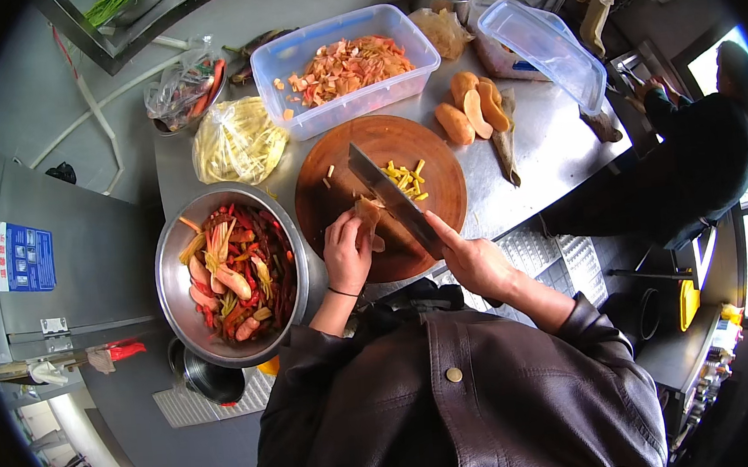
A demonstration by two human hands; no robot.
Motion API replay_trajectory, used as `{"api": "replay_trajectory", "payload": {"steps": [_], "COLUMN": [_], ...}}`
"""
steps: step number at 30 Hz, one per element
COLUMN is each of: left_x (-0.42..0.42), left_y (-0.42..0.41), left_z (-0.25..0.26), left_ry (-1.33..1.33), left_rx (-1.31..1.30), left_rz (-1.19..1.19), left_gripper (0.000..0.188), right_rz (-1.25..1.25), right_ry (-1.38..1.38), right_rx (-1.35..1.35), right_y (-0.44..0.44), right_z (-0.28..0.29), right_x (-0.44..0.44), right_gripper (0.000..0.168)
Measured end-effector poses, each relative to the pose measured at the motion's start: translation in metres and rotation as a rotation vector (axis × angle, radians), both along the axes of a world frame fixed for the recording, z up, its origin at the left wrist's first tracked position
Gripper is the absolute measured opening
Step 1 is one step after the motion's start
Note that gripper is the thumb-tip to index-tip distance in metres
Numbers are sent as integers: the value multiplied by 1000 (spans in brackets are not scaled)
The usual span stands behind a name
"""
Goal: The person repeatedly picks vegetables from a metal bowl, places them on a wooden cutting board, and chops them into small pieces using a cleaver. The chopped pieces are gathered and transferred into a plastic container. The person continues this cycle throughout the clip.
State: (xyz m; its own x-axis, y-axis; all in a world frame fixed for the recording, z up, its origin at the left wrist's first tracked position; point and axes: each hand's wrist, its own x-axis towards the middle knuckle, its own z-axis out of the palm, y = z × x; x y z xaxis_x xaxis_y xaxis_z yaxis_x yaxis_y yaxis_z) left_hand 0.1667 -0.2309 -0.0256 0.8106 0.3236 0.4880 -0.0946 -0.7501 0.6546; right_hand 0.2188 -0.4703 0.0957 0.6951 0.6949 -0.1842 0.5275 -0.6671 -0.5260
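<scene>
My right hand (478, 265) grips the handle of a wide cleaver (392, 199), whose blade stands over a round wooden chopping board (316, 165). To its left, my left hand (348, 252) holds a thin brownish-pink vegetable piece (366, 219) on the board beside the blade. Small yellow cut pieces (409, 179) lie behind the blade, and a few pale bits are near the board's left side. A large steel bowl (168, 282) of red peppers and pickled vegetables stands left of my left hand. Beyond the board is a plastic tub (350, 103) of chopped pinkish pieces.
Orange-brown vegetable pieces (454, 124) lie right of the board. A bag of yellow-green vegetables (239, 142) sits at the left. A tilted plastic lid (544, 52) rests on a container at the back right. Another person (697, 149) works at the far right.
</scene>
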Motion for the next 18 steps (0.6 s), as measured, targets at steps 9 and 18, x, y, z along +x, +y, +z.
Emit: {"api": "replay_trajectory", "payload": {"steps": [9, 18], "left_x": [0, -13], "left_y": [-6, -7], "left_z": [-9, 3], "left_ry": [6, -11], "left_rx": [67, 12], "left_rz": [-60, 13], "left_gripper": [22, 17], "right_rz": [51, 38], "right_ry": [-16, -18], "right_rx": [-210, -44], "right_y": [25, 7], "right_z": [6, 5], "right_x": [-11, -9], "right_gripper": [79, 77]}}
